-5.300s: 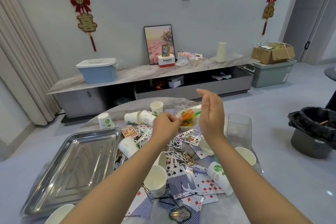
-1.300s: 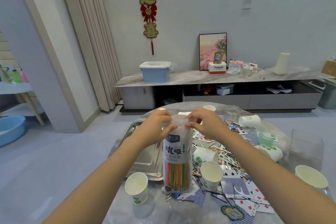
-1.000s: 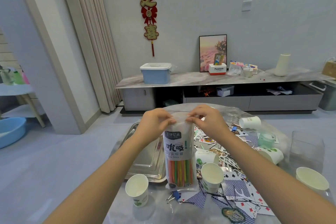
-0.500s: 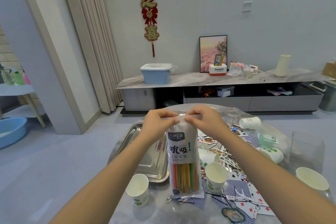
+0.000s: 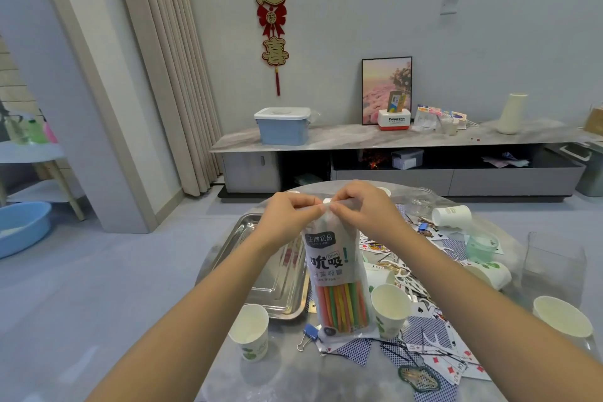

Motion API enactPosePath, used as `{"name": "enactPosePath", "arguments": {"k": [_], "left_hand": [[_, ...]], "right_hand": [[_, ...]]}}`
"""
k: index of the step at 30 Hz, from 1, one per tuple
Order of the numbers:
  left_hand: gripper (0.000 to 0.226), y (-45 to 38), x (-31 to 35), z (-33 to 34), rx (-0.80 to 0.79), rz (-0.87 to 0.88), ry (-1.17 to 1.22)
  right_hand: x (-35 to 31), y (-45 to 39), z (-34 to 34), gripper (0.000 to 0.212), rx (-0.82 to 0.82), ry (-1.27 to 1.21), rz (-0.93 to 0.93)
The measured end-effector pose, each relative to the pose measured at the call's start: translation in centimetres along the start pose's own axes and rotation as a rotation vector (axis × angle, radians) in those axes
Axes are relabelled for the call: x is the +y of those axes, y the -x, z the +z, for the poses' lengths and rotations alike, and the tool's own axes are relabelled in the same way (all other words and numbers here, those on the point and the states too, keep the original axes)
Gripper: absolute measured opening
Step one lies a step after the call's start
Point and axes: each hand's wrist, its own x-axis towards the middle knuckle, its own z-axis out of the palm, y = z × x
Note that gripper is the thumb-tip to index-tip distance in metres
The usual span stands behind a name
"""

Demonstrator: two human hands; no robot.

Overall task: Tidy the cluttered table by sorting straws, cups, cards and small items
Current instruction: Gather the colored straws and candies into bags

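Observation:
A plastic bag of coloured straws [image 5: 339, 284] stands upright on the round grey table [image 5: 287, 372]. My left hand [image 5: 287, 222] and my right hand [image 5: 365, 212] both pinch the bag's top edge, fingertips almost meeting above it. Paper cups stand around it: one cup [image 5: 249, 331] at the front left, one cup [image 5: 390, 313] just right of the bag, and one cup [image 5: 563, 320] at the far right. Playing cards [image 5: 437, 346] lie scattered to the right.
A steel tray [image 5: 277, 274] lies left of the bag. A blue binder clip [image 5: 308, 334] sits in front of it. A clear plastic box [image 5: 551, 268], a green lid [image 5: 481, 245], a tipped cup [image 5: 452, 215] and a jar [image 5: 421, 201] occupy the right side.
Earlier my hands were raised over the clutter, apart from the bag. Now the bag stands upright near the tray and both hands have drawn together along its top edge.

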Motion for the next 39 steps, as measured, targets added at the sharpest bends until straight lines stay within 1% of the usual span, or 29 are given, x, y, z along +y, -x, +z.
{"name": "enactPosePath", "arguments": {"k": [2, 5, 7, 11, 13, 15, 17, 20, 23, 25, 30, 34, 36, 37, 39], "left_hand": [[0.019, -0.1, -0.2, -0.1, -0.004, 0.002, -0.01], [0.009, -0.5, -0.3, -0.3, 0.053, -0.03, -0.011], [0.005, -0.8, -0.4, -0.4, 0.089, -0.061, -0.056], [0.012, -1.1, -0.6, -0.4, 0.149, -0.067, -0.172], [0.013, -1.2, -0.5, -0.1, 0.179, -0.049, -0.228], [0.012, -1.3, -0.5, 0.2, 0.199, -0.039, -0.227], [0.011, -1.4, -0.6, 0.2, 0.199, -0.034, -0.197], [0.006, -1.6, -0.5, -0.1, 0.15, -0.046, -0.173], [0.01, -1.8, -0.5, -0.4, 0.13, -0.049, -0.234], [0.014, -2.1, -0.3, -0.6, 0.161, -0.026, -0.27], [0.009, -2.5, 0.3, -0.3, 0.225, 0.011, -0.289], [0.005, -3.1, 0.2, -0.7, 0.247, 0.023, -0.262], [0.006, -3.5, 0.2, -0.8, 0.266, -0.014, -0.269], [0.011, -3.8, 0.3, -0.9, 0.26, -0.066, -0.238], [0.022, -4.3, 0.6, -1.4, 0.221, -0.205, -0.092]], "right_hand": [[0.1, 0.1, -0.1, 0.007, -0.012, -0.009, 0.001], [0.1, 0.1, -0.3, 0.006, 0.001, -0.007, -0.005], [0.1, 0.1, -0.4, 0.007, 0.023, 0.001, 0.006], [0.5, 0.0, -0.4, 0.009, 0.018, 0.008, 0.016], [0.9, 0.0, -0.6, 0.009, 0.016, -0.021, 0.055], [1.3, 0.0, -0.9, 0.012, 0.019, -0.042, 0.136], [1.7, -0.1, -1.2, 0.01, 0.026, -0.057, 0.196], [1.9, -0.1, -1.4, 0.017, 0.042, -0.094, 0.241], [1.9, 0.0, -1.9, 0.01, 0.06, -0.139, 0.253], [1.9, 0.0, -2.4, 0.007, 0.062, -0.167, 0.248], [2.3, -0.6, -3.3, 0.013, 0.11, -0.086, 0.264], [1.5, -0.9, -3.1, 0.01, 0.186, -0.065, 0.225], [0.9, -1.3, -2.8, 0.005, 0.226, -0.1, 0.205], [0.6, -1.6, -2.5, 0.004, 0.245, -0.133, 0.199], [0.0, -2.3, -1.5, 0.007, 0.272, -0.221, 0.2]]}}
